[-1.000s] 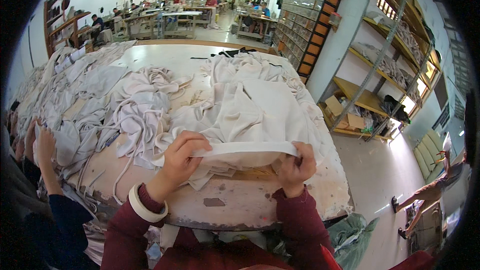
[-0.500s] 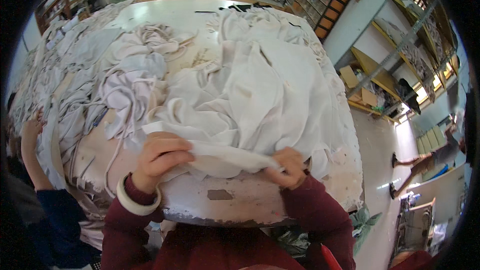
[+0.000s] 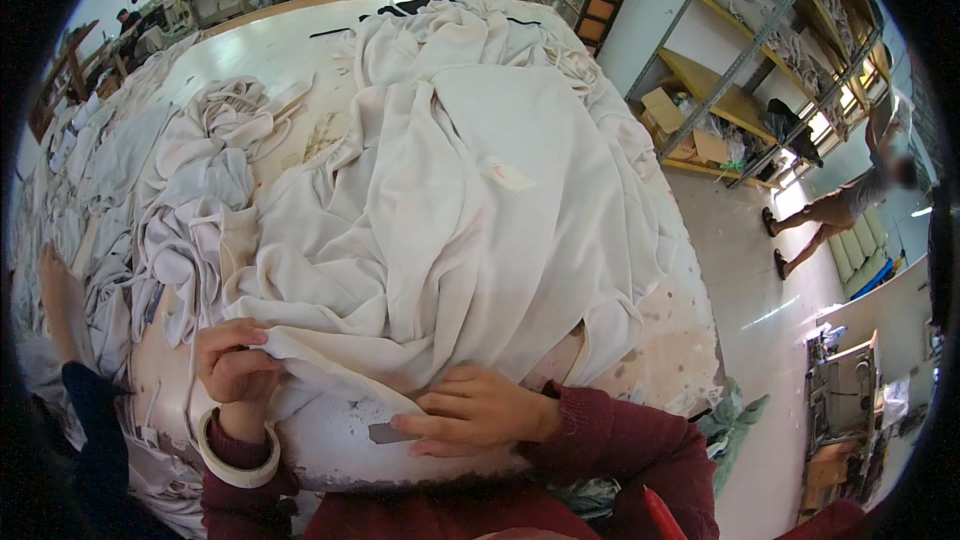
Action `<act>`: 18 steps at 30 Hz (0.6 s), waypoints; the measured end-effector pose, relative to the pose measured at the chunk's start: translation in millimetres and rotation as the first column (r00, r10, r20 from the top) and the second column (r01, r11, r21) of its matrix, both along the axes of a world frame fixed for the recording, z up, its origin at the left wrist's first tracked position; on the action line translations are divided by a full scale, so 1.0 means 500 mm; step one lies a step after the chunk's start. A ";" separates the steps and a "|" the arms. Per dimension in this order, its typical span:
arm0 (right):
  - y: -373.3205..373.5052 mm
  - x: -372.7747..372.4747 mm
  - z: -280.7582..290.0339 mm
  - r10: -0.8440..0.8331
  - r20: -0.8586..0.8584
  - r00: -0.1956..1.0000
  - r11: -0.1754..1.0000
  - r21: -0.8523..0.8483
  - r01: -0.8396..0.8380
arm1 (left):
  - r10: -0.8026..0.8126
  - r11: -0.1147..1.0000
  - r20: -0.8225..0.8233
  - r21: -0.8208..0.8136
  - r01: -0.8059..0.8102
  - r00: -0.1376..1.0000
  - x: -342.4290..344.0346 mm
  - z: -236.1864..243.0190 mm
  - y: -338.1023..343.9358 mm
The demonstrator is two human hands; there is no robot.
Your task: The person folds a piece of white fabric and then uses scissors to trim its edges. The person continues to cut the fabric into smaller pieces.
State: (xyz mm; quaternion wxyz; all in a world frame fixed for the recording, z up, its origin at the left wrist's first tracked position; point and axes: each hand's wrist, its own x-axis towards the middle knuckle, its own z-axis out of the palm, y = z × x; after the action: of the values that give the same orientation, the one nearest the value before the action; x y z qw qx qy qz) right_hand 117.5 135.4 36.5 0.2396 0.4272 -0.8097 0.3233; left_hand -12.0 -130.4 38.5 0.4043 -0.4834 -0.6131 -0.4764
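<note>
A large off-white garment [image 3: 500,240] of soft fabric lies in folds across the table in front of me. My left hand [image 3: 237,365], with a cream bangle [image 3: 238,465] on the wrist, pinches the garment's near edge between thumb and fingers. To its right, my right hand [image 3: 475,415] reaches leftward over the same edge, its fingers partly closed around the hem; the thumb is hidden. Between both hands the hem runs fairly straight and slightly lifted. A small cream tag [image 3: 508,175] with red marks rests on the fabric farther up.
Piles of pale cloth [image 3: 200,210] cover the table's left side, where a co-worker's arm [image 3: 62,305] reaches in. The worn table edge [image 3: 690,340] curves along the right. Beyond are metal shelves [image 3: 720,90] and a person standing [image 3: 860,190]. A green plastic bag [image 3: 735,430] sits by the table.
My right hand has moved left along the hem, closer to my left hand, and turned so its fingers point left. The view has shifted to the right. The cream tag now shows on the fabric.
</note>
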 end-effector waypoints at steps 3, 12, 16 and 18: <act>0.029 -0.019 -0.001 -0.149 0.003 0.989 0.985 -0.088 0.149 | -0.023 0.999 0.054 0.026 0.022 0.998 -0.002 -0.001 0.004; 0.174 -0.152 -0.001 -0.738 0.190 0.647 0.498 -0.494 0.713 | 0.087 0.989 0.048 -0.121 -0.081 0.995 0.027 0.006 0.013; 0.182 -0.169 -0.007 -0.704 0.288 0.649 0.475 -0.488 0.732 | 0.100 0.983 0.098 -0.166 -0.082 0.990 0.038 0.013 0.021; 0.188 -0.173 -0.015 -0.699 0.329 0.635 0.459 -0.475 0.751 | 0.111 0.982 0.103 -0.163 -0.094 0.988 0.035 0.015 0.028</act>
State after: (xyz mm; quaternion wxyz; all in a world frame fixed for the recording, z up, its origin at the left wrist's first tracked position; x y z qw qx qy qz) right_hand 30.8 229.6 28.8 0.4348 -0.0655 -0.7856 0.4354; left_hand 5.7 -116.3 45.9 0.3539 -0.4543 -0.6946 -0.4311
